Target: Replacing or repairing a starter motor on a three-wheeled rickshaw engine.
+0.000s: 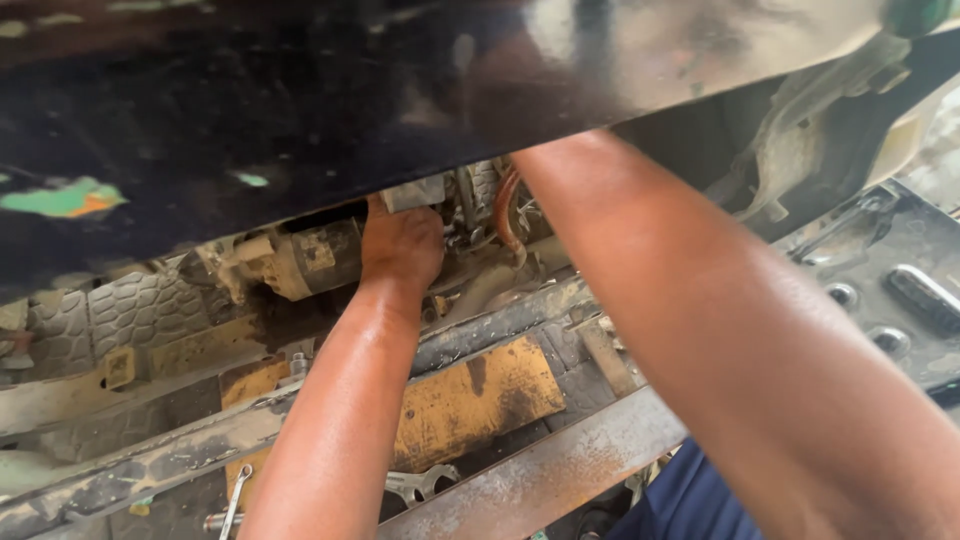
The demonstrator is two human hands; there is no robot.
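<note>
The left hand (402, 243) reaches up under a dark, glossy body panel (250, 110), its fingers curled around the end of a grimy cylindrical motor (305, 260), seemingly a starter, that sits in the gap beneath the panel; the fingertips are hidden behind the panel's lower edge, so how tightly they grip cannot be told. The right forearm (720, 330) crosses the picture from lower right to upper middle and disappears under the same panel, so the right hand is out of sight and its state cannot be told.

At the far left, below the panel, a tyre tread (100, 315) shows behind a dirty frame rail (120, 470). Near the bottom edge, just left of the left forearm, lies the end of a slim wrench (236, 495). The motor is just left of the left hand, with a coppery hose (505, 215) and tangled fittings just right of it. Beneath the left forearm a worn yellow plate (480, 395) sits between two rusty rails, and an open-ended spanner (420, 484) lies below it. At the far right is a dark metal step plate (890, 290) with raised oval bosses.
</note>
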